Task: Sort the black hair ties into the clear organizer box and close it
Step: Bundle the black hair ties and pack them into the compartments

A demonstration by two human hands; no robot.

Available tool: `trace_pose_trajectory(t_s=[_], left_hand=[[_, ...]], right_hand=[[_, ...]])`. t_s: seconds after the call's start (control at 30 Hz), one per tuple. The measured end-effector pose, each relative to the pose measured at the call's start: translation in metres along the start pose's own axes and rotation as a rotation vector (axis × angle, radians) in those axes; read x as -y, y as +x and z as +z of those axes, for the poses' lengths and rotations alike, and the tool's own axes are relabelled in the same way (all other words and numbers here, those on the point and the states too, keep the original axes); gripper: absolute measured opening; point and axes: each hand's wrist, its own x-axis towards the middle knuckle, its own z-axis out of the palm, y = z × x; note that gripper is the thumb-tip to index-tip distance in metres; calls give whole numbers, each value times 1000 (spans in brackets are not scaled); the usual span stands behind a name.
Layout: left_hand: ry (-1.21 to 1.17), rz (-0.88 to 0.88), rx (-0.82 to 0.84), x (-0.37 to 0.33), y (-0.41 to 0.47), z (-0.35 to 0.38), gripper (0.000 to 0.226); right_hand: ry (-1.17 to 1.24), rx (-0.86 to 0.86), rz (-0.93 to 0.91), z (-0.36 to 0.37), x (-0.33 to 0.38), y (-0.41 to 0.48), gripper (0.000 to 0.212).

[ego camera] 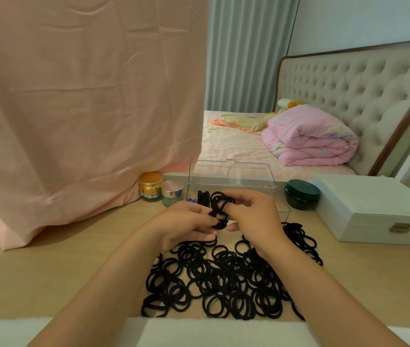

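Note:
A large pile of loose black hair ties (224, 279) covers the wooden tabletop in front of me. Behind it stands the clear organizer box (282, 209) with its lid (231, 172) raised upright; a stack of black ties (204, 197) sits in its left part. Above the pile, just in front of the box, my left hand (186, 225) and my right hand (254, 214) together hold a small bundle of black hair ties (220, 209), fingers pinched on it from both sides.
A pink cloth (86, 108) drapes over something at the left. A gold jar (150, 185), a silver-lidded jar (172, 192) and a dark green jar (302, 194) flank the box. A white jewellery case (379, 211) sits at the right. A bed lies behind.

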Motion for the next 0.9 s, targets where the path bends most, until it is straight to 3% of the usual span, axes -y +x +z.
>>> trace_pose_trajectory(t_s=[0.2,0.27,0.37,0.5,0.6,0.67,0.77,0.9], left_hand=[[186,2,-176,2,0,-1,19],[241,35,-205,1,0,1,19],[215,82,-142,-1,-3,4,17],[153,84,19,-1,-4,3,22],[11,76,136,0,-4,0,41],[54,89,141,0,-5,1,49],[129,98,52,2,-3,3,32],[65,100,41,3,-4,0,24]], right_hand=[[-44,38,35,-17,11,5,17],[-42,166,90,-23,18,6,16],[-104,330,167,-22,20,1,14],[-254,221,145,-17,13,1,15],[-283,190,134,-16,9,3,14],[-331,174,121,-12,7,3,16],[-384,173,128,-11,4,4,17],[-232,318,211,-26,7,7,40]])
